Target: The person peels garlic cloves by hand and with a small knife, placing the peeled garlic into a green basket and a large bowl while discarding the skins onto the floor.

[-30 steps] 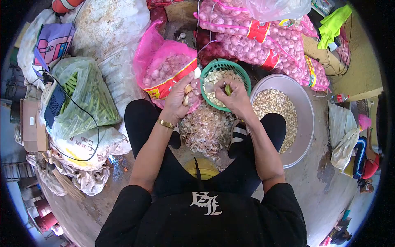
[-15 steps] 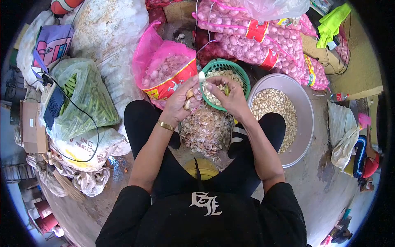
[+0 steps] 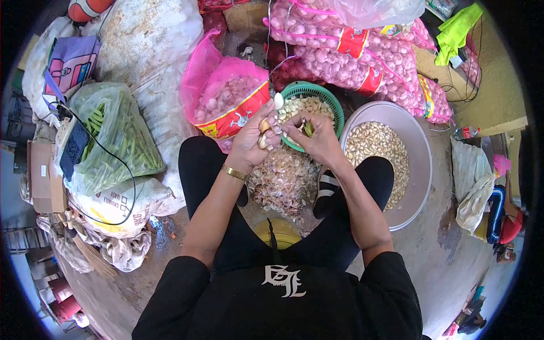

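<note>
My left hand (image 3: pixel 253 137), with a gold watch at its wrist, holds several garlic cloves (image 3: pixel 263 126); a white peeled clove (image 3: pixel 278 101) sticks up at its fingertips. Close to its right, my right hand (image 3: pixel 315 136) has its fingers curled around a small knife with a green-yellow handle (image 3: pixel 308 129); the blade is too small to make out. Behind both hands stands a green basket (image 3: pixel 338 107) of peeled cloves. A heap of papery skins (image 3: pixel 282 184) lies below them on the floor. To the right, a large pale basin (image 3: pixel 422 164) holds unpeeled cloves.
An open pink net bag (image 3: pixel 198 73) of garlic stands at the upper left, and full pink sacks (image 3: pixel 391 62) are stacked at the upper right. A plastic bag of green pods (image 3: pixel 130 136) sits at left. A yellow stool (image 3: pixel 286 233) is between my legs.
My right hand has moved slightly down and left, its fingers now nearer the cloves in my left hand. My left knee has shifted a little to the right.
</note>
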Motion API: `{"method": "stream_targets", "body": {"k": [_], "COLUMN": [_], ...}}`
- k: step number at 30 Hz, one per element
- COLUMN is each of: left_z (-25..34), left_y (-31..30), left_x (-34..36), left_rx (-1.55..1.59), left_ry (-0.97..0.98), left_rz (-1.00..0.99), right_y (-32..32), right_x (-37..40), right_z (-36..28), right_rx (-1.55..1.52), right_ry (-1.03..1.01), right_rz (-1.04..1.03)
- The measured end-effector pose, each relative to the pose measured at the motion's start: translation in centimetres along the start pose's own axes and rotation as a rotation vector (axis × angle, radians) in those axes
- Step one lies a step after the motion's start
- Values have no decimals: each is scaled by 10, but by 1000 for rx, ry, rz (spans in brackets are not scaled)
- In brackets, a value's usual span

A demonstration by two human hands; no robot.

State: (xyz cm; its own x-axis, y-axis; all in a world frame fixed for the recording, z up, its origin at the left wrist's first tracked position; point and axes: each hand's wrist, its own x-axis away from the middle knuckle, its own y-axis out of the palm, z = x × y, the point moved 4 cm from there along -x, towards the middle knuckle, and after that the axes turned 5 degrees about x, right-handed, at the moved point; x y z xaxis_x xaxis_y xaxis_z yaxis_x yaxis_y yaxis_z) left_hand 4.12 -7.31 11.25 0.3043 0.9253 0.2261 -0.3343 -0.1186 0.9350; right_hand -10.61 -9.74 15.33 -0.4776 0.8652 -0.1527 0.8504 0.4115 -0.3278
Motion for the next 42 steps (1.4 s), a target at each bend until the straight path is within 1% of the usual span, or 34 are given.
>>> {"method": "stream_targets", "body": {"k": [1,3,4,5,6,9,11,12,14,15,16,17,18,20,24,26,30,34,36,39,41,42], "left_z": [-1,-2,-3,-3,-4,-6,-5,-4,-1,0,0,1,1,1,-1,-4,-10,-10,-8,-7,-9,-8], "left_y": [2,13,16,21,24,19,16,13,11,13,14,13,13,14,19,12,6,4,4,2,-3,-4], "left_x": [-1,0,0,0,0,-1,-1,-1,0,2,3,5,7,10,14,11,6,6,6,7,5,4], "left_rx": [0,72,71,79,87,113,114,117,117,118,120,127,134,97,20,-6,-119,-94,-157,-140,-152,-164], "left_ry": [-1,23,19,15,10,6,6,9,12,16,19,30,40,41,31,9,-42,-28,-3,-16,4,26], "left_rz": [-2,-111,-112,-170,-226,-204,-187,-170,-193,-216,-216,-153,-90,-81,-49,-42,12,40,35,10,35,59], "right_y": [-4,-10,-12,-14,-14,-8,0,0,1,1,0,-1,1,-2,-9,-6,0,2,2,-2,-14,-18], "right_x": [1,4,7,9,11,17,23,25,29,29,28,26,25,20,8,2,-3,-5,-4,-6,-8,-10], "right_z": [-2,-6,-6,-4,-1,19,41,37,31,25,18,13,15,16,1,-8,-2,-1,-3,-8,-5,-4], "right_rx": [49,96,118,141,141,203,292,292,500,502,456,409,410,231,212,-22,-70,-84,-81,-138,-176,-289], "right_ry": [-37,-73,-23,27,29,-11,-21,-22,79,77,73,68,68,-3,60,5,12,-29,-42,-77,-66,-51], "right_rz": [-13,-24,-48,-72,-68,-99,-218,-216,-292,-294,-228,-161,-163,39,-5,82,97,90,85,135,306,344]}}
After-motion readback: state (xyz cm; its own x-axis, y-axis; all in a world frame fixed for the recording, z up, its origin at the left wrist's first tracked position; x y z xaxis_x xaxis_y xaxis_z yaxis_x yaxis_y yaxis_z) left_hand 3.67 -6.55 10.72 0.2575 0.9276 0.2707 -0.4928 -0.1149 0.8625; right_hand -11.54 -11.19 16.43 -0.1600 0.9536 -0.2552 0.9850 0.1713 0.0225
